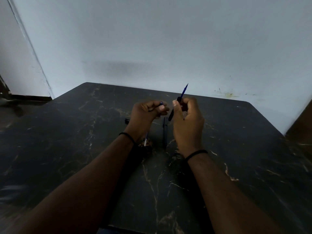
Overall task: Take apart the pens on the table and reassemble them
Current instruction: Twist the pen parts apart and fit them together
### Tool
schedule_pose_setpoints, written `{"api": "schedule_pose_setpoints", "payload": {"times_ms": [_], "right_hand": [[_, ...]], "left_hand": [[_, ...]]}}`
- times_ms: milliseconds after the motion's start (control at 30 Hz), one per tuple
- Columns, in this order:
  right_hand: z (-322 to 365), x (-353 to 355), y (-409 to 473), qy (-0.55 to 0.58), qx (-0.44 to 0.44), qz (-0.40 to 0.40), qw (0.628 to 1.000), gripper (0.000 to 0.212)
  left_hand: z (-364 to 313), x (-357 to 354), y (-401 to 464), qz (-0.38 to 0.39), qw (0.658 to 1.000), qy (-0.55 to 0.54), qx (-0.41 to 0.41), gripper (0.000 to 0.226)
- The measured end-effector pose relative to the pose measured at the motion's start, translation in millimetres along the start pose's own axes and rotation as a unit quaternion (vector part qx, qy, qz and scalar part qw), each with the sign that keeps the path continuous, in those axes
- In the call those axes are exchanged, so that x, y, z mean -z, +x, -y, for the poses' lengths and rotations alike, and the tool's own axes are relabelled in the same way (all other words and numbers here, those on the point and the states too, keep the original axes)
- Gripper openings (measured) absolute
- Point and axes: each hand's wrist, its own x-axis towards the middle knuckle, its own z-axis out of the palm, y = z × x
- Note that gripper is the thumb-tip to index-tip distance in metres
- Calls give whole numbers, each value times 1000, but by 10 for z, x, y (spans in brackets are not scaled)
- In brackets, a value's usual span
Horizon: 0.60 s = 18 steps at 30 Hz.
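My right hand is closed around a black pen barrel held above the table; a blue refill sticks out of its top, pointing up and away. My left hand is closed on a small blue pen piece whose tip shows near the fingers. Below my left wrist a clear refill with blue ink lies on the dark marble table. Another black pen lies between my wrists. A small black pen part rests left of my left hand.
The table has a dark marbled top with light veins. A pale blue wall rises right behind its far edge. A brown object stands at the right edge of the table.
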Motion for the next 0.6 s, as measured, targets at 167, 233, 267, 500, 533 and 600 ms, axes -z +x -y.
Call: {"api": "schedule_pose_setpoints", "payload": {"times_ms": [167,233,267,500,533,600], "right_hand": [[-53,-19,-48,-42,35,53,997,21],[-101,-34,-57,-65,29,90,993,19],[-123,-42,-63,-73,24,110,991,17],[-208,-83,-83,-123,26,165,978,17],[-208,-77,-82,-124,25,167,978,19],[-206,-63,-79,-120,24,171,978,20]], "left_hand": [[38,160,65,-79,985,-138,71,20],[41,214,84,-106,973,-186,87,19],[40,231,91,-115,966,-211,91,17],[20,238,83,-123,955,-256,87,15],[17,235,83,-121,955,-257,87,15],[21,229,82,-120,955,-256,86,15]]}}
